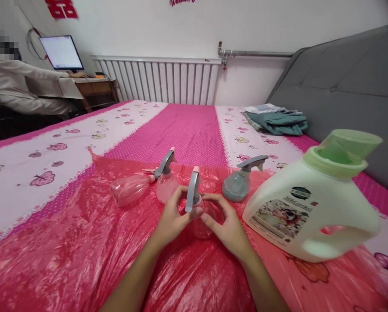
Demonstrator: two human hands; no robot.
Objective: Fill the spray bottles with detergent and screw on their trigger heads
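A clear pink spray bottle (204,227) with a grey trigger head stands upright at the centre, between both hands. My left hand (177,212) has its fingers round the bottle's neck, just under the spray head. From the other side, my right hand (222,219) curls its fingers and thumb round the bottle's upper part. Behind my left hand stands another pink spray bottle (166,186). A further pink bottle (130,190) lies on its side to the left. A grey-green spray bottle (236,186) stands to the right, beyond my right hand.
A large white detergent jug (311,208) with a green cap is at the right. Red plastic sheeting (66,225) covers the near bed. Folded clothes (276,120) lie farther back. A person (21,84) sits at a desk with a monitor (62,52), far left.
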